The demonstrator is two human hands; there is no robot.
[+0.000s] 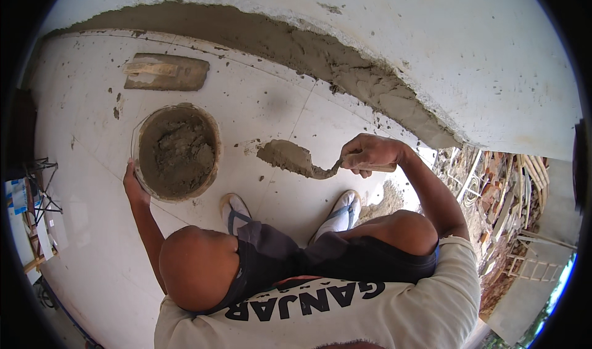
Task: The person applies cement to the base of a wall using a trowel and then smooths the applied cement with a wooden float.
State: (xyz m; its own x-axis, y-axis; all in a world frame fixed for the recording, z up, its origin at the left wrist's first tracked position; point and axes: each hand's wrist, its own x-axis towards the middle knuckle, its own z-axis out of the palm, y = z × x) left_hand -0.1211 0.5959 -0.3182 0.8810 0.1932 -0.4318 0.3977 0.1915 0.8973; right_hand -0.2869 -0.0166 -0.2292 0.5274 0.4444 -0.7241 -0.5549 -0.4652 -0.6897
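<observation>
My right hand [373, 151] is wrapped round the handle of a trowel [325, 174], which I hold out over the floor in front of my feet. Wet grey mortar covers the trowel's blade, which points left toward a round bucket [217, 133]. The bucket holds a lumpy heap of mortar [179, 151]. At the bucket's lower left side, my left hand [134, 185] grips its outer edge, with some fingers hidden. Beyond the bucket lies a flat plastering float [188, 74] with a pale handle, smeared with mortar.
A band of wet mortar [296, 46] runs along the base of the white wall [468, 53]. Mortar crumbs dot the pale tiled floor [92, 182]. My sandalled feet [339, 216] stand between bucket and wall. Rubble and sticks [493, 195] lie at right; a black metal frame [46, 188] stands at left.
</observation>
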